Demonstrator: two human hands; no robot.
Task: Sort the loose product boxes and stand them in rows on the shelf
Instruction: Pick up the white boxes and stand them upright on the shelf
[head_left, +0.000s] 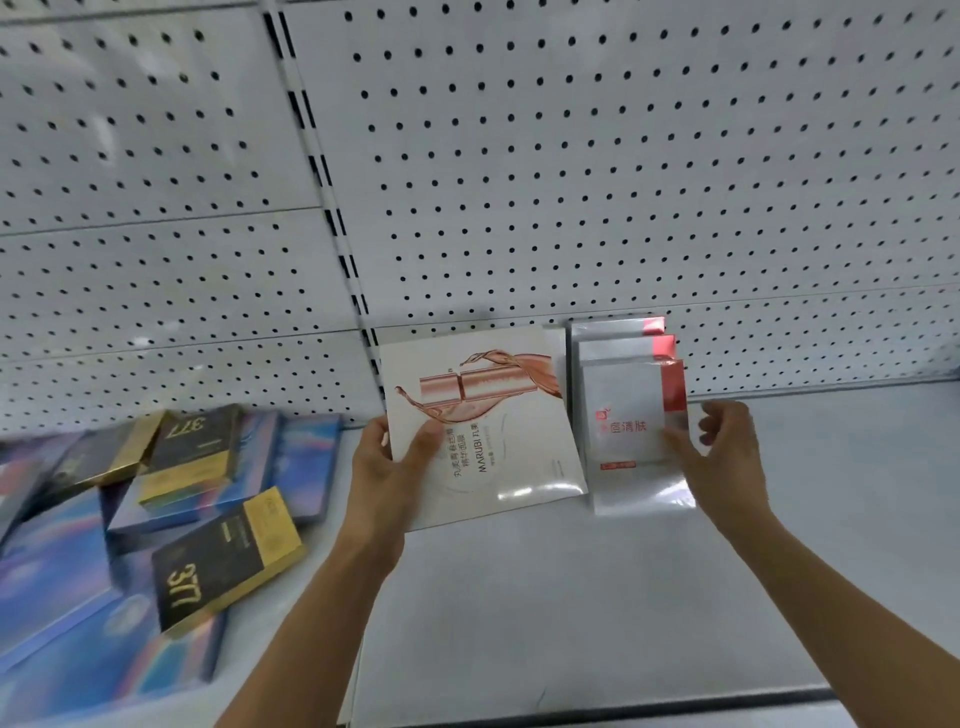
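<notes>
My left hand grips the left edge of a white MARUBI box with a rose-gold tube printed on it; the box leans upright against the pegboard. Right beside it stands a row of three silver boxes with red corners, one behind the other. My right hand holds the right side of the front silver box, thumb on its face. To the left, loose black and gold "377" boxes lie across blue iridescent boxes in a pile on the shelf.
A white pegboard wall backs the shelf, with a slotted upright post between its panels. The shelf's front edge runs along the bottom. Bare shelf surface lies in front of and to the right of the standing boxes.
</notes>
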